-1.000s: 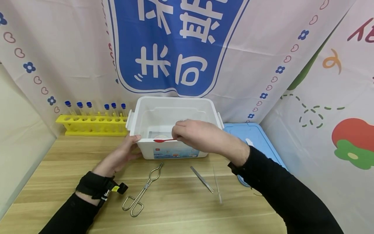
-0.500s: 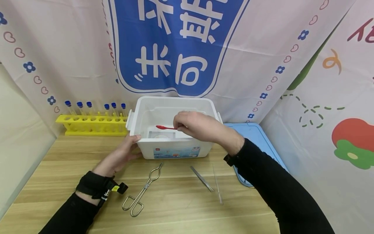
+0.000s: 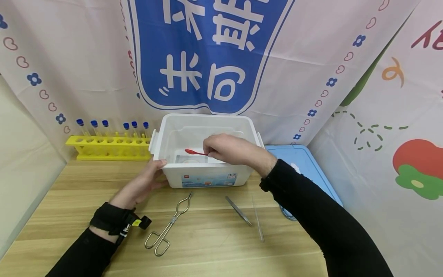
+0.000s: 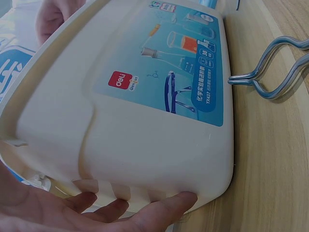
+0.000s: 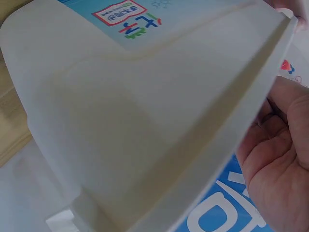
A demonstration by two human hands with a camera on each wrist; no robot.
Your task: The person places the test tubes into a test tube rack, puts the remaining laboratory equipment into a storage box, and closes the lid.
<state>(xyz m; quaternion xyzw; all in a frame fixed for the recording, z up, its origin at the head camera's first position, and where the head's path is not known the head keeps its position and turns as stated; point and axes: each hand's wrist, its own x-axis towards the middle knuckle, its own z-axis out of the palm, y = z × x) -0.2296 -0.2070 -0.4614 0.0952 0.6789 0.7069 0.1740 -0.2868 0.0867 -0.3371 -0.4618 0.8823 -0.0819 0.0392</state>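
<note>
Red plastic marks the spoon [image 3: 191,152], pinched in the right hand [image 3: 228,149] over the opening of a white bin [image 3: 209,176]; how far down inside the walls it sits cannot be told. The right fingers are curled together and clamped on its handle, so the spoon projects from them toward the desk's left edge, its bowl well clear of the fingertips and just beyond the bin's near rim. Below it, on the bin's floor, lies a flat greyish piece, too partly hidden to name.

The left hand [image 3: 147,181] grips the bin's near left corner, thumb on the rim and the other fingers against the outer end wall, slightly spread. A blue label [image 4: 178,58] faces the near side of the desk [image 3: 207,250].

By the desk's far left corner stands a yellow rack [image 3: 109,153] holding clear tubes with blue caps [image 3: 94,123]. Metal tongs [image 3: 173,220] lie in front of the bin, tips near its wall and ring handles toward the near edge. Tweezers [image 3: 238,211] and a thin clear tube [image 3: 258,227] lie side by side before the bin's right half. A blue lid [image 3: 311,169] lies toward the desk's right edge, partly under the right sleeve [image 3: 318,211].
</note>
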